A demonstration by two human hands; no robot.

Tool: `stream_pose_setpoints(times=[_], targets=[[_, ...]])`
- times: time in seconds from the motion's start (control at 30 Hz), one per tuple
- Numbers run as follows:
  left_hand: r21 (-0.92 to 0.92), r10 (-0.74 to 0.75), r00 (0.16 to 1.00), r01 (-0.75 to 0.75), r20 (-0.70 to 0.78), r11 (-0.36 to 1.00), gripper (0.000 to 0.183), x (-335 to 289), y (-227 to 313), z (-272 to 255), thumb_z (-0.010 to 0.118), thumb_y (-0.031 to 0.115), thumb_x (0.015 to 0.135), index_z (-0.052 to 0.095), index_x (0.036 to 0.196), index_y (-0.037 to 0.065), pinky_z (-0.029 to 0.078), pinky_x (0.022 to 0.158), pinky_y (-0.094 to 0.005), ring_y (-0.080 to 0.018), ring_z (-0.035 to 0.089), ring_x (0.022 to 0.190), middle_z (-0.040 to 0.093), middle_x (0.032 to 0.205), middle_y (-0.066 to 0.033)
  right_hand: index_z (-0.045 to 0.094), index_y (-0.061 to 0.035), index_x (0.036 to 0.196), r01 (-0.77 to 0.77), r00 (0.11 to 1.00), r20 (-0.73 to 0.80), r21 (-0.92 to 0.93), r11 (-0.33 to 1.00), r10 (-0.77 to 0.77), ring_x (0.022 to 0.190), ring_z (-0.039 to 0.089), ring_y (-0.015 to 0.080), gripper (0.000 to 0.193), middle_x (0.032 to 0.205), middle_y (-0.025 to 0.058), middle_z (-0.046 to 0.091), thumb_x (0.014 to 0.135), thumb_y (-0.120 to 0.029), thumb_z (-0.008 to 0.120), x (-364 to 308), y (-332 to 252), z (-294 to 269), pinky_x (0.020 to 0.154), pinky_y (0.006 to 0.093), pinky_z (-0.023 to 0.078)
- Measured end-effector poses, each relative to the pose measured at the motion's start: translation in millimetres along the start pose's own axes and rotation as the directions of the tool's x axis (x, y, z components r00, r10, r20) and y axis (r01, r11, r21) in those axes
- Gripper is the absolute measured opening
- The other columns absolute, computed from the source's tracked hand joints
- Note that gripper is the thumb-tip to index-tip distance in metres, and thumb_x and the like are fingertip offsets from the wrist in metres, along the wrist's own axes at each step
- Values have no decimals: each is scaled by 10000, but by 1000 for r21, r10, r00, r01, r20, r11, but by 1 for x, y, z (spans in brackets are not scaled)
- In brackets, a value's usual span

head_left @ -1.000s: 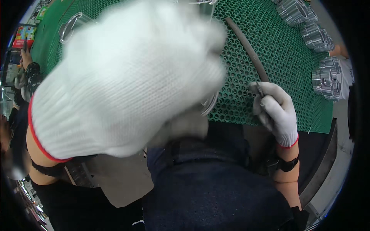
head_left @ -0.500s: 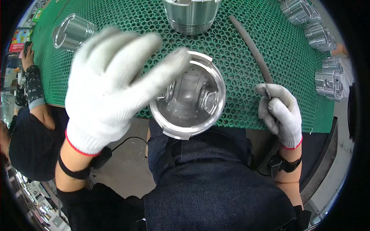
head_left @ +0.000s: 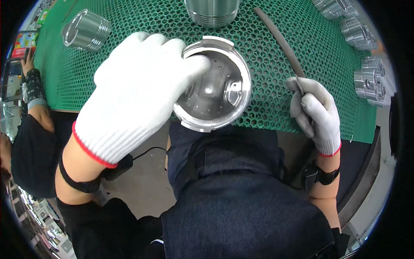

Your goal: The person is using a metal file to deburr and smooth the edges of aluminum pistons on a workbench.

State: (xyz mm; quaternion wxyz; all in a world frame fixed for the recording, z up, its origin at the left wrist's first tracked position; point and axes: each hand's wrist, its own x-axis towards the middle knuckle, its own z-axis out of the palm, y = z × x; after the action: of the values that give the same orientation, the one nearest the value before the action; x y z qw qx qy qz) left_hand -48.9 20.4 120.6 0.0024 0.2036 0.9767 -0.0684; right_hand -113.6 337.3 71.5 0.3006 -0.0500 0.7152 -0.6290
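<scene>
My left hand [head_left: 133, 93], in a white knit glove with a red cuff, grips a hollow silver metal piston [head_left: 214, 86] by its rim, open side toward me, at the near edge of the green mesh mat [head_left: 164, 21]. My fingers reach into the piston's cavity. My right hand [head_left: 316, 111], gloved the same way, is closed around the near end of a long dark file [head_left: 280, 41] that lies slanting across the mat toward the far side.
Another piston [head_left: 86, 30] lies on its side at the far left, one stands upright [head_left: 212, 11] at the far middle, and several more [head_left: 366, 77] line the right edge. Another person's arm [head_left: 34, 99] is at the left. My dark trousers fill the foreground.
My left hand has dropped away from the camera onto the piston and taken hold of its rim. The piston has tilted slightly. My right hand has stayed on the file.
</scene>
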Motion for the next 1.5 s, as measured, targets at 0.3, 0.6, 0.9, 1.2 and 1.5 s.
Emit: stream_pose_setpoints(times=[0.3,0.6,0.9,1.2,1.5], targets=[[-321,-201,947,114,-252,940,721,-42,33,11,671,-1,781,498,1480,29,497,904,-425,-343,647,963,670,1046,-169,650,-119,1313,261,807,21,-909,325,-590,821,698,274,446,1027,118,672,900,-263,732,17,-2,-16,737,376,560],[-922,-279,955,-18,98,-386,996,-90,82,15,766,211,887,133,1629,8,568,839,-362,-272,711,889,702,1022,-209,616,-177,1320,169,835,79,-979,116,-544,741,674,310,442,917,106,608,900,-247,737,-2,26,-12,645,417,548],[-544,-279,890,43,-360,838,435,-45,50,35,854,335,719,756,1068,93,364,1165,-520,-494,404,1432,359,1568,-322,583,-196,1421,131,945,89,-985,114,-315,683,647,300,738,891,114,601,732,-236,846,-83,38,-8,627,393,545],[-792,-460,796,-38,-392,610,427,-29,74,56,830,388,769,739,1030,63,469,1066,-538,-545,516,1310,457,1422,-420,517,16,1457,-75,944,320,-35,997,82,1116,685,215,618,1374,170,643,867,-77,672,-84,-15,-25,992,339,519],[-698,-348,868,3,-353,716,536,-38,63,52,849,299,762,678,1185,18,538,972,-502,-510,606,1198,495,1425,-337,449,-6,1514,355,800,575,-220,909,-173,878,613,140,602,1313,181,650,960,-175,612,-23,-23,25,789,274,506]])
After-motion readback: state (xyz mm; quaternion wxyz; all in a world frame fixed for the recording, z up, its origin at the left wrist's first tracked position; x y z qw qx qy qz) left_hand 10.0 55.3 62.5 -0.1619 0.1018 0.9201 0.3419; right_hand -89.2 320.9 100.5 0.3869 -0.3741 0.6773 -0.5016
